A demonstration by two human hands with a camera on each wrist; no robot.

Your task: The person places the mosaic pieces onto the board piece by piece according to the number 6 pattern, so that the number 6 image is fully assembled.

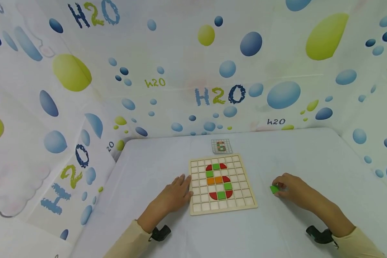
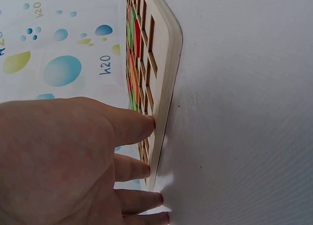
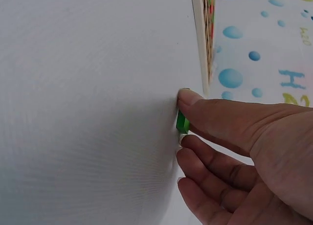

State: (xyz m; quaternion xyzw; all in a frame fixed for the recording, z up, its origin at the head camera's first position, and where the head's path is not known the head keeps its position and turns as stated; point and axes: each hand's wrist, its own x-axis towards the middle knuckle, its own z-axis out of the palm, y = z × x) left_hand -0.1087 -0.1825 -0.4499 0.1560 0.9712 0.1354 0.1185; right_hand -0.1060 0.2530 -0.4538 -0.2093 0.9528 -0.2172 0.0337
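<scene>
A square wooden grid board [image 1: 200,208] lies on the white table, with red, green and orange tiles set in its cells in an S-like figure. My left hand [image 1: 175,193] rests at the board's left edge, its thumb and fingers touching the frame, as the left wrist view also shows. To the right of the board, my right hand [image 1: 293,190] pinches a green tile [image 1: 274,189] between thumb and fingers, close to the tabletop. In the right wrist view the green tile [image 3: 182,121] shows partly behind the fingertips.
A small card [image 1: 225,141] with a grid and a similar coloured figure lies just behind the board. White cloth [image 1: 142,172] covers the table. A patterned curtain [image 1: 180,53] with drops and lettering hangs behind and at both sides. Each wrist carries a dark camera [image 1: 161,233].
</scene>
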